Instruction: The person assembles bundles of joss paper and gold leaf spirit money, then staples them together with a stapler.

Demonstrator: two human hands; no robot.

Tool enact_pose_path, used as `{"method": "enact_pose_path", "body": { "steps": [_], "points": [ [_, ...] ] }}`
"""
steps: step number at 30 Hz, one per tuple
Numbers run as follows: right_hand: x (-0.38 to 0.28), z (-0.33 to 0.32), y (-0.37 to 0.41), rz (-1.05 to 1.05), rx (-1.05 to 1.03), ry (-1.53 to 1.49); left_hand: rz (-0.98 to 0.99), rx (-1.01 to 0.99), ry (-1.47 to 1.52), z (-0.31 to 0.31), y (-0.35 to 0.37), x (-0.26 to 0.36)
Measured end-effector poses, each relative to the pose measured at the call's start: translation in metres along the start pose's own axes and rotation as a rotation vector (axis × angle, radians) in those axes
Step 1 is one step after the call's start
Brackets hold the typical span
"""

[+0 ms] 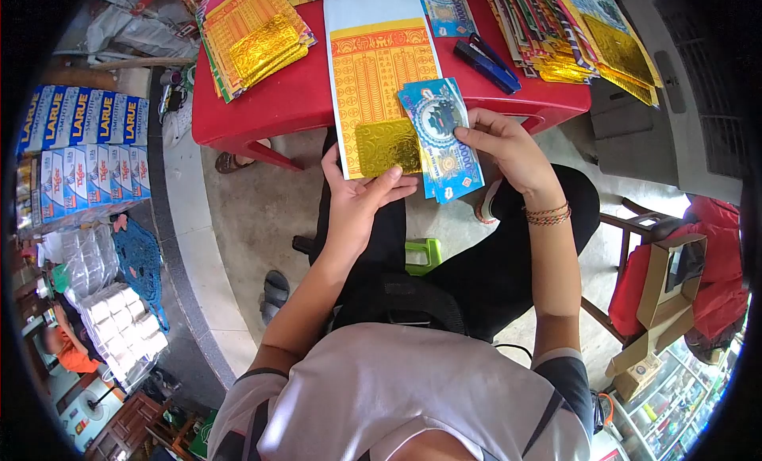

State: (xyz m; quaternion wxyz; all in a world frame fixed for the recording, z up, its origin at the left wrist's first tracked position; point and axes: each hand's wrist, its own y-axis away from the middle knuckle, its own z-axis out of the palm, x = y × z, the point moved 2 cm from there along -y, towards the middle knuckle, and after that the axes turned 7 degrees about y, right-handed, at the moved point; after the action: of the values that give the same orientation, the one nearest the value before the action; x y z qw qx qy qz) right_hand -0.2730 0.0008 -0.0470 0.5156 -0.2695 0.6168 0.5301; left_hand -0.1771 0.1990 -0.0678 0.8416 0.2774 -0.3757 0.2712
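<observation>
My left hand (365,192) pinches the lower edge of a long yellow-and-red joss paper sheet (373,76) with a white backing, its thumb over a shiny gold foil piece (379,146) lying on the sheet. In my right hand (508,147) are a few blue bannote-like joss paper notes (441,127), held by their right side between thumb and fingers. They overlap the sheet's lower right part. Both papers are held at the front edge of the red table (262,115). A dark blue stapler (486,64) lies on the table just beyond my right hand.
A stack of joss paper with gold foil (258,44) sits at the table's left, and a larger fanned pile (548,32) at its right. Another blue note (446,10) lies at the back. Beer cartons (83,151) stand left; a green stool (423,256) is below me.
</observation>
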Motion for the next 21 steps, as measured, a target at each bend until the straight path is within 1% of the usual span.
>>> {"method": "enact_pose_path", "body": {
  "steps": [7, 13, 15, 16, 17, 19, 20, 21],
  "points": [
    [-0.001, 0.000, 0.000, 0.022, 0.003, 0.036, -0.016, 0.029, -0.021, -0.003, -0.002, 0.005],
    [-0.001, -0.006, 0.002, 0.033, -0.011, 0.027, 0.012, 0.036, -0.035, -0.001, -0.003, 0.005],
    [-0.011, -0.016, 0.010, -0.068, -0.038, 0.199, 0.013, 0.025, -0.029, -0.003, -0.004, 0.005],
    [-0.025, -0.018, 0.020, -0.084, -0.009, 0.196, 0.012, 0.023, -0.020, -0.003, -0.004, 0.004],
    [-0.025, -0.025, 0.024, -0.148, 0.017, 0.138, 0.012, 0.020, -0.018, -0.003, -0.004, 0.005],
    [-0.029, -0.042, 0.031, -0.205, 0.093, 0.106, 0.013, 0.017, -0.027, -0.002, -0.003, 0.005],
    [-0.028, -0.049, 0.032, -0.270, 0.131, 0.032, 0.012, 0.016, -0.025, -0.002, -0.004, 0.005],
    [-0.028, -0.055, 0.033, -0.265, 0.182, -0.085, 0.018, 0.024, -0.029, -0.002, -0.004, 0.005]
  ]
}}
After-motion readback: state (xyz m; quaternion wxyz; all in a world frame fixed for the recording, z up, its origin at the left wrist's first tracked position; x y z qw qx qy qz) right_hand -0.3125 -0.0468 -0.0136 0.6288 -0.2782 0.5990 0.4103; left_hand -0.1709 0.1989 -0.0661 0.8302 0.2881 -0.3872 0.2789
